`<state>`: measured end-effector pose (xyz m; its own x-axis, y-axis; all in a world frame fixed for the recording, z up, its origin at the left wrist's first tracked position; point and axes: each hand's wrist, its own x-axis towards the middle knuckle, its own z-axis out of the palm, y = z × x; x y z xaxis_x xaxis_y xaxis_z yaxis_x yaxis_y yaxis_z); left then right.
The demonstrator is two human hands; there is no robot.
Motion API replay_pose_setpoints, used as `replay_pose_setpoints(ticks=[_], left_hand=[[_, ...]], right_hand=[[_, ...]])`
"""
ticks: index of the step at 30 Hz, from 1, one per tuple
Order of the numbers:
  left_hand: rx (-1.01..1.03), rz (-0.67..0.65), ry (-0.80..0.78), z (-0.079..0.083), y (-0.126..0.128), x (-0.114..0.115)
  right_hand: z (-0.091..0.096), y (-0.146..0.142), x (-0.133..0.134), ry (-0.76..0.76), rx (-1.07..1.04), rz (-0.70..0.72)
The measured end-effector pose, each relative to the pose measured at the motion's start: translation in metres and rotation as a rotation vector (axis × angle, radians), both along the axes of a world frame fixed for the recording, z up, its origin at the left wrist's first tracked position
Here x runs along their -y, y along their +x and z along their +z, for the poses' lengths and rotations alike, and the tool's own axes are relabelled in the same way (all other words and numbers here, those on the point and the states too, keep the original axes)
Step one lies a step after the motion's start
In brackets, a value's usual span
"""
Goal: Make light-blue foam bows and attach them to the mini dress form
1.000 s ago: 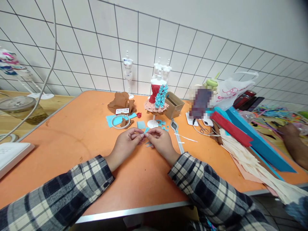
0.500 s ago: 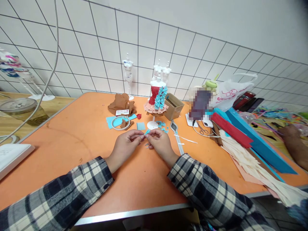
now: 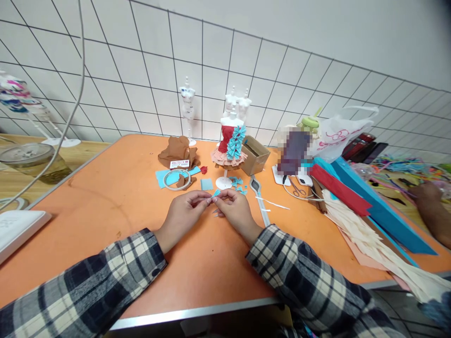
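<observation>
Between the fingertips of both hands is a small piece of blue crepe paper (image 3: 216, 193). My left hand (image 3: 186, 211) pinches it from the left, my right hand (image 3: 234, 209) from the right, and the fingers mostly cover it. Just beyond them stands a small white mannequin (image 3: 231, 121) in a red bodice, with blue ruffles (image 3: 237, 143) down one side and a peach and brown frilled skirt (image 3: 228, 158). Near its round base (image 3: 224, 183) lie blue paper scraps (image 3: 241, 190) and a blue square (image 3: 206, 184).
Left of the mannequin are brown crepe paper (image 3: 176, 151) and a roll of tape (image 3: 177, 180). A cardboard box (image 3: 255, 159), scissors (image 3: 299, 188) and paper strips (image 3: 352, 220) lie to the right. Another person's hand (image 3: 428, 197) is at the far right.
Both hands keep their pinch on the blue paper with almost no movement. The view has shifted very slightly. At the far right, the other person's hand has moved a little.
</observation>
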<state>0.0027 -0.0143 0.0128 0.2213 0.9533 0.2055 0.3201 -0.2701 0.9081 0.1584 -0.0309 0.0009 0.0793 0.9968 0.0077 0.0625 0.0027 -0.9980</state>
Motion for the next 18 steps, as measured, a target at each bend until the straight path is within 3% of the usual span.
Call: replay_pose_setpoints(ticks=[6,12,18], left_hand=[[-0.038,-0.124,0.003,0.0,-0.007,-0.01],[0.184,-0.152,-0.224,-0.008,-0.006,-0.012],[0.273,-0.147,-0.316,-0.005,-0.003,-0.008]], right_hand=[[0.001,0.003,-0.001,-0.069,-0.052,0.07],[0.003,0.006,-0.001,-0.051,-0.087,0.158],[-0.002,0.007,-0.002,-0.017,-0.124,0.156]])
